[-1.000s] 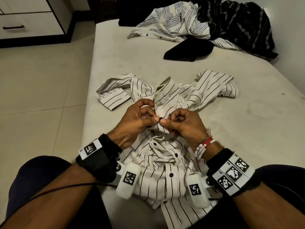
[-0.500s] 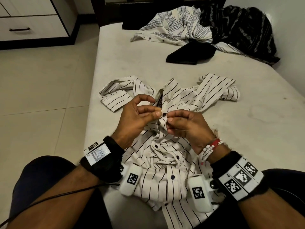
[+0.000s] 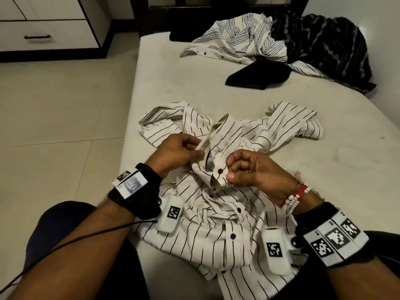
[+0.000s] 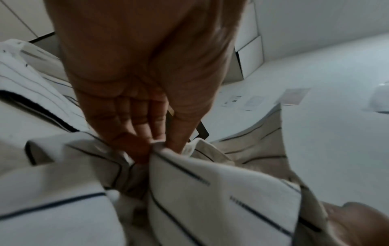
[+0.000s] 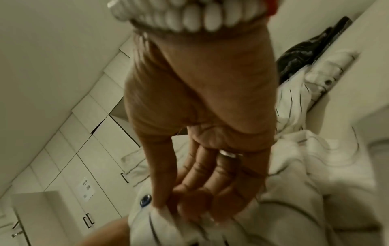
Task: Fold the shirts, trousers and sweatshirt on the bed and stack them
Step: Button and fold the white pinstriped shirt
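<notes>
Striped shirt [image 3: 216, 213] on bed [image 3: 324, 159]: left hand [image 3: 175, 154] pinches one front edge, right hand [image 3: 255, 169] the other; right wrist view alone shows a ring [image 5: 228, 154].

A home bedroom: a bed [image 3: 303, 135] with a bare mattress lies under the hands, crumpled clothes [image 3: 281, 44] heaped beyond them, and a white drawer unit [image 3: 47, 29] stands on the tiled floor [image 3: 65, 118] to their left.
</notes>
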